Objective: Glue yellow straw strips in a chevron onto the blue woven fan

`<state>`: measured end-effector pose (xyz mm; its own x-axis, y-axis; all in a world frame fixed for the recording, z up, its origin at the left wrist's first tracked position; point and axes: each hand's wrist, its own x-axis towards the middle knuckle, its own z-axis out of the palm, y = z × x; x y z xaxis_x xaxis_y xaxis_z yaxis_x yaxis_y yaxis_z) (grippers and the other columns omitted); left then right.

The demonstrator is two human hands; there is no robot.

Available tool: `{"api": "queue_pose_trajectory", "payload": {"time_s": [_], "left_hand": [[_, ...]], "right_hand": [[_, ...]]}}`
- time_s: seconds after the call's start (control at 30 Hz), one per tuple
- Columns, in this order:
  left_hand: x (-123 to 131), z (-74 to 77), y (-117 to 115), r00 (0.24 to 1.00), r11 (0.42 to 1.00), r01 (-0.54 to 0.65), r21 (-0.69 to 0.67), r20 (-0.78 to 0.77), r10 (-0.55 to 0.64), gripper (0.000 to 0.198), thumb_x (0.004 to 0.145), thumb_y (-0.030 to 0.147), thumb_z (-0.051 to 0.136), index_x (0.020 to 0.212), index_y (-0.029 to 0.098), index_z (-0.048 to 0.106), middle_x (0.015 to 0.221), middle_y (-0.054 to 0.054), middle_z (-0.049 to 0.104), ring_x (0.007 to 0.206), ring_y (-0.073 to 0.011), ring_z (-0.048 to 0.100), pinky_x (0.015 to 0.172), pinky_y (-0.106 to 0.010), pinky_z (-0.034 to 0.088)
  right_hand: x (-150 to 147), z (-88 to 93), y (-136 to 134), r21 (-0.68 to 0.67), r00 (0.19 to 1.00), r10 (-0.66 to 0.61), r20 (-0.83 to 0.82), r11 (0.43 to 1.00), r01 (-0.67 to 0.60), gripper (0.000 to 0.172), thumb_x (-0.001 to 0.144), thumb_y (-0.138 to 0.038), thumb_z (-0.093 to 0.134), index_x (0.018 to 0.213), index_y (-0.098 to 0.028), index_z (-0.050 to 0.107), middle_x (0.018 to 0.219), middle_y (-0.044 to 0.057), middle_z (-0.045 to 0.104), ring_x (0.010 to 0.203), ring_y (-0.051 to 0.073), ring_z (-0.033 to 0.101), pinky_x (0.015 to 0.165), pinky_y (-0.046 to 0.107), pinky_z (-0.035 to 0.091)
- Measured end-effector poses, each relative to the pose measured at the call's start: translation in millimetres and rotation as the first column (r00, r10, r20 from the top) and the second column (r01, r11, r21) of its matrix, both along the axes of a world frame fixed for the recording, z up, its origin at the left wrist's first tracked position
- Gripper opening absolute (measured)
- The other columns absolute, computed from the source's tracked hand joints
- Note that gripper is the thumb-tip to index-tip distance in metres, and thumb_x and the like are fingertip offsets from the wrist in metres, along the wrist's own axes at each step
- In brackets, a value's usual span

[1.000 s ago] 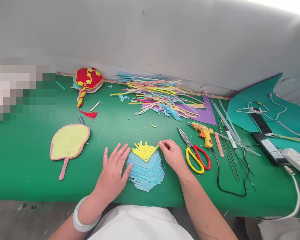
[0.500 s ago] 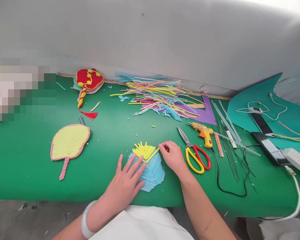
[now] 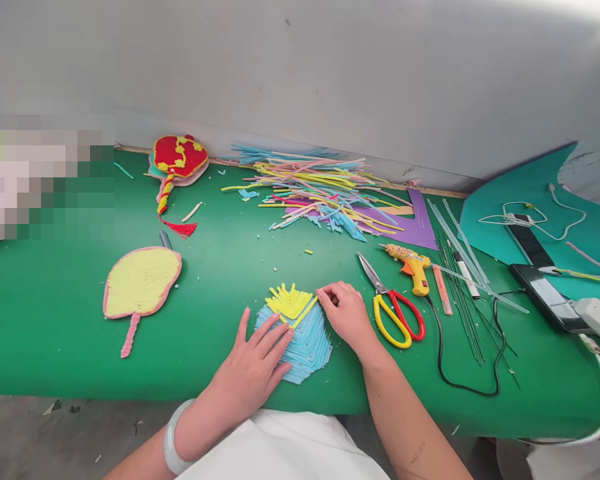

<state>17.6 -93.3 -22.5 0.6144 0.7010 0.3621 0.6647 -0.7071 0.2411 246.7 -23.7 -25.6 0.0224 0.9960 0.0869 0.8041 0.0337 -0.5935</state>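
Observation:
A blue piece (image 3: 307,353) made of ribbed strips lies on the green table in front of me. Short yellow strips (image 3: 291,303) fan out in a V pattern over its upper part. My left hand (image 3: 255,367) rests flat with fingers spread on the left side of the blue piece, fingertips touching the yellow strips. At the upper right, my right hand (image 3: 344,310) pinches the outer end of a longer yellow strip (image 3: 306,312), which slants down toward my left fingertips.
Scissors (image 3: 393,307), a yellow glue gun (image 3: 415,270) and its black cord lie right. Behind is a pile of coloured strips (image 3: 315,187). A yellow leaf-shaped fan (image 3: 143,283) and a red fan (image 3: 180,157) lie left. A phone (image 3: 547,300) is far right.
The view has shifted slightly, so the objects at the right appear a little farther right. Both hands keep nearly the same pose on the piece.

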Motion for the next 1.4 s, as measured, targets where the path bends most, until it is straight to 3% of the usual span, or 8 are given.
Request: {"api": "queue_pose_trajectory", "payload": {"time_s": [0.23, 0.6, 0.8, 0.93, 1.07, 1.23, 1.3, 1.4], "left_hand": [[0, 1.2, -1, 0.999, 1.0, -0.031, 0.005, -0.01, 0.031, 0.039, 0.099, 0.03, 0.049, 0.134, 0.014, 0.054, 0.124, -0.011, 0.067, 0.128, -0.0267, 0.054, 0.122, -0.063, 0.01], [1, -0.3, -3, 0.999, 0.998, -0.054, 0.023, -0.002, 0.054, 0.036, 0.099, 0.033, 0.049, 0.129, 0.015, 0.058, 0.123, -0.011, 0.063, 0.131, -0.0277, 0.049, 0.122, -0.062, 0.012], [0, 0.9, -4, 0.999, 0.999, -0.052, -0.002, 0.009, 0.052, 0.036, 0.098, 0.031, 0.051, 0.13, 0.015, 0.057, 0.12, -0.012, 0.063, 0.127, -0.0279, 0.051, 0.12, -0.064, 0.017], [1, -1.0, -3, 0.999, 0.999, -0.043, 0.02, 0.028, 0.042, 0.034, 0.098, 0.03, 0.052, 0.128, 0.015, 0.059, 0.126, -0.013, 0.062, 0.129, -0.0293, 0.05, 0.119, -0.064, 0.019], [1, -4.6, -2, 0.998, 0.997, -0.037, 0.061, 0.057, 0.033, 0.033, 0.098, 0.029, 0.052, 0.127, 0.015, 0.059, 0.125, -0.012, 0.064, 0.129, -0.0287, 0.052, 0.12, -0.063, 0.017], [1, -5.5, -2, 0.998, 0.997, -0.027, 0.074, 0.064, 0.022, 0.038, 0.096, 0.033, 0.055, 0.131, 0.016, 0.057, 0.127, -0.013, 0.064, 0.129, -0.0305, 0.051, 0.119, -0.064, 0.018], [3, -4.1, -4, 0.998, 0.997, -0.024, 0.075, 0.052, 0.02, 0.044, 0.095, 0.037, 0.056, 0.133, 0.016, 0.056, 0.132, -0.014, 0.061, 0.132, -0.0321, 0.048, 0.119, -0.065, 0.017], [8, -1.1, -6, 1.0, 0.997, -0.004, 0.072, 0.011, 0.003, 0.052, 0.095, 0.044, 0.056, 0.138, 0.015, 0.052, 0.138, -0.016, 0.057, 0.134, -0.0324, 0.046, 0.12, -0.063, 0.014]], "right_hand": [[0, -0.1, -1, 0.011, 0.999, 0.032, -0.022, 0.999, -0.032, 0.036, 0.096, -0.048, 0.048, 0.077, -0.022, 0.064, 0.078, 0.002, 0.064, 0.078, 0.02, 0.055, 0.075, 0.035, 0.035], [-1, 12.6, -4, 0.012, 0.963, 0.049, -0.264, 0.999, -0.048, 0.03, 0.094, -0.043, 0.051, 0.075, -0.022, 0.061, 0.076, 0.001, 0.061, 0.076, 0.019, 0.055, 0.075, 0.033, 0.039], [-4, 5.1, -6, -0.015, 0.994, 0.052, -0.093, 0.998, -0.054, 0.029, 0.094, -0.038, 0.053, 0.071, -0.022, 0.06, 0.073, 0.001, 0.059, 0.076, 0.019, 0.053, 0.075, 0.034, 0.036], [-3, 9.2, -7, 0.05, 1.0, 0.015, 0.002, 0.999, -0.015, 0.026, 0.095, -0.043, 0.053, 0.083, -0.022, 0.064, 0.08, 0.002, 0.063, 0.081, 0.021, 0.055, 0.078, 0.035, 0.037], [39, 29.3, 6, 0.119, 0.986, -0.156, 0.058, 0.982, 0.148, 0.028, 0.094, -0.047, 0.052, 0.094, -0.022, 0.066, 0.095, 0.006, 0.067, 0.093, 0.023, 0.058, 0.086, 0.036, 0.042], [137, 44.4, 30, 0.068, 0.805, -0.561, 0.194, 0.826, 0.56, 0.035, 0.085, -0.045, 0.058, 0.101, -0.014, 0.064, 0.113, 0.022, 0.063, 0.111, 0.035, 0.055, 0.087, 0.044, 0.041], [166, 39.9, 38, -0.03, 0.778, -0.595, 0.201, 0.79, 0.612, 0.039, 0.072, -0.049, 0.072, 0.089, -0.015, 0.065, 0.1, 0.02, 0.067, 0.096, 0.034, 0.062, 0.076, 0.04, 0.045], [188, 27.2, 46, -0.188, 0.798, -0.582, 0.156, 0.776, 0.603, 0.033, 0.058, -0.041, 0.081, 0.072, -0.019, 0.062, 0.071, 0.007, 0.068, 0.067, 0.023, 0.063, 0.058, 0.031, 0.043]]}}
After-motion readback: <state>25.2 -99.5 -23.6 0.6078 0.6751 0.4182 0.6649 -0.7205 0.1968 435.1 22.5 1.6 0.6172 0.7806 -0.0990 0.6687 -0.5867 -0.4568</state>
